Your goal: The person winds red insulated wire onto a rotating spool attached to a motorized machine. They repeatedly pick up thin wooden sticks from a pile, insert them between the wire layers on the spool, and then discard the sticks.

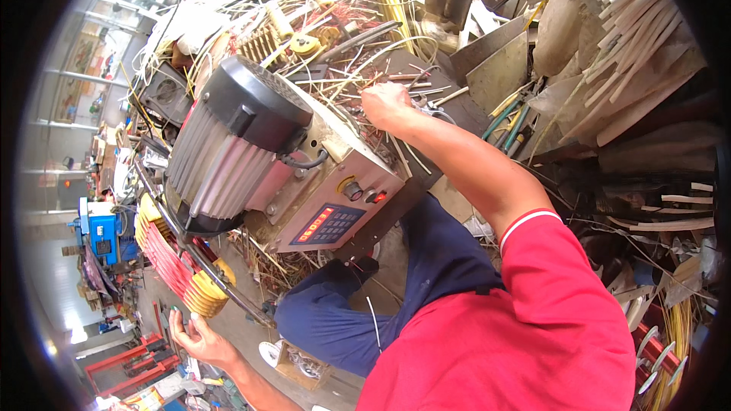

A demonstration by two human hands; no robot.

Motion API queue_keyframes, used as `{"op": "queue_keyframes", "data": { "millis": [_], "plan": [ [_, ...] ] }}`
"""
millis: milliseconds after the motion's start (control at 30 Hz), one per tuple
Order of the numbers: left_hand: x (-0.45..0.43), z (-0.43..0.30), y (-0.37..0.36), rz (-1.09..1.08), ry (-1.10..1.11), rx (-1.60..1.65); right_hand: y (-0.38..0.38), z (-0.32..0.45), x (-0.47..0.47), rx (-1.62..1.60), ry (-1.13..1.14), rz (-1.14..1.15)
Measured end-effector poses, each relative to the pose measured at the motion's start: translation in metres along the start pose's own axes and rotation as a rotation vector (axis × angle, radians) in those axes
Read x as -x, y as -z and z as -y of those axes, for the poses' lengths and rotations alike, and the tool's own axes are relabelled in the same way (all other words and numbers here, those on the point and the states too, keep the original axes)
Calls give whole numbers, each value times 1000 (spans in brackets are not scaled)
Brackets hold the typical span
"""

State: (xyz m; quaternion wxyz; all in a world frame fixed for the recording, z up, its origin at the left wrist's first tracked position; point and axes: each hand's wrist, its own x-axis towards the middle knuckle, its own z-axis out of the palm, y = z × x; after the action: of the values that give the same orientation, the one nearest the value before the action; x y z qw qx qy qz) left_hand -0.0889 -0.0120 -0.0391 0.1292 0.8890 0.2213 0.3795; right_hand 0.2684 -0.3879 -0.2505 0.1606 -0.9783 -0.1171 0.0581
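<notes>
My left hand is at the lower left, fingers apart and curved, beside the yellow end of a grooved coil former. Pinkish-red wire is wound on the former; whether my fingertips touch it is unclear. On the far side of the winding machine's motor, my right hand is curled low over a worktop strewn with cut sleeving and wire scraps. Its fingertips are hidden, so what it may hold cannot be told. The machine's control box has a keypad, a lit red display and knobs.
Green-handled pliers stand at the worktop's right side. Bundles of white sleeving hang at the upper right. Yellow spools lie among scraps behind the motor. A dark metal bar runs beside the former. A wooden box sits on the floor.
</notes>
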Motion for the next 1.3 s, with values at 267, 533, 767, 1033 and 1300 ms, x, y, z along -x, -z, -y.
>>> {"op": "queue_keyframes", "data": {
  "millis": [267, 533, 767, 1033, 1300],
  "plan": [
    [7, 2, -8, 24, 1, 82, 11, 22, 8, -84, -16, 126],
    [5, -11, -1, -6, 20, 74, 4, 20, -1, -135, -74, 124],
    [10, -6, 1, 9, -5, 63, 20, 7, 9, -134, -70, 103],
    [6, -16, 7, 15, -55, 67, 5, 23, 1, -60, 33, 121],
    [8, -7, 15, 5, -34, 56, 12, -3, 1, -238, -101, 142]
  ]
}}
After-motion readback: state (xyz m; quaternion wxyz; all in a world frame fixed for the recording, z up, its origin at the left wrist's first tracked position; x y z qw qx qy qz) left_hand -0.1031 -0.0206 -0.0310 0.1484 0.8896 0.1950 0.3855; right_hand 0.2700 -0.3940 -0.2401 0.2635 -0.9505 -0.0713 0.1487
